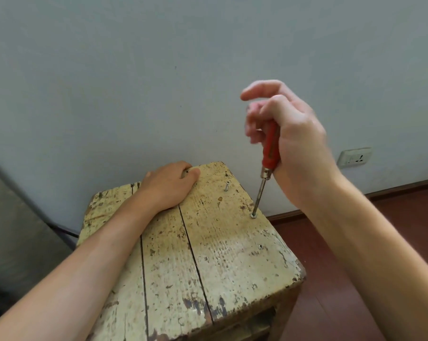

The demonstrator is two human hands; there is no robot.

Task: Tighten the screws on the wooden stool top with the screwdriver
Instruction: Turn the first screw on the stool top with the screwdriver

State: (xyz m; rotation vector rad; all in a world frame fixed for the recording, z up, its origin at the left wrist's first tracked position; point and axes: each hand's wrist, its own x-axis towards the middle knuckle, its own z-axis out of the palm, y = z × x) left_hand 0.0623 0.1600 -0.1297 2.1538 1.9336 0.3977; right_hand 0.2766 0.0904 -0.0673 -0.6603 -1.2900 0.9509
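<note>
Nearest screw (260, 246) on the wooden stool top (220, 262) looks seated. Right hand (294, 143), grip clamped on the red screwdriver (270, 148), works the middle screw (253, 215); left hand (171, 187) has its grip hooked over the far edge. Proud far screw (226, 187) is next, I'd guess.

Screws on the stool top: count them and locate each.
3 screws: one under the screwdriver tip, one standing proud farther back, one nearer, by the right edge. The left hand may hide more.
</note>
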